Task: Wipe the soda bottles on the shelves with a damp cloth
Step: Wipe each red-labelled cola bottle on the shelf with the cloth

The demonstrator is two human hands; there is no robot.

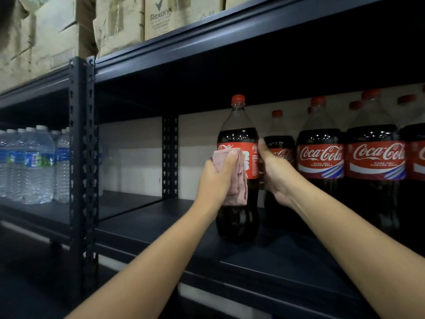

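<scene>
A person's right hand (272,173) wraps around the right side of a large Coca-Cola bottle (238,139), holding it upright, while the left hand (217,178) is closed on a folded pink cloth (239,180) pressed against the bottle's red label. The bottle, red-capped and filled with dark soda, stands near the front of a dark metal shelf (161,229), at about twelve o'clock from the wrists. At three o'clock from it, a row of matching Coca-Cola bottles (374,157) lines the same shelf, the nearest one just behind the right hand. At nine o'clock, past a perforated steel upright (79,146), clear water bottles (36,164) stand packed together on the neighbouring rack. Overhead, at eleven o'clock, cardboard cartons (119,21), one printed Rexona, sit on the top shelf.
</scene>
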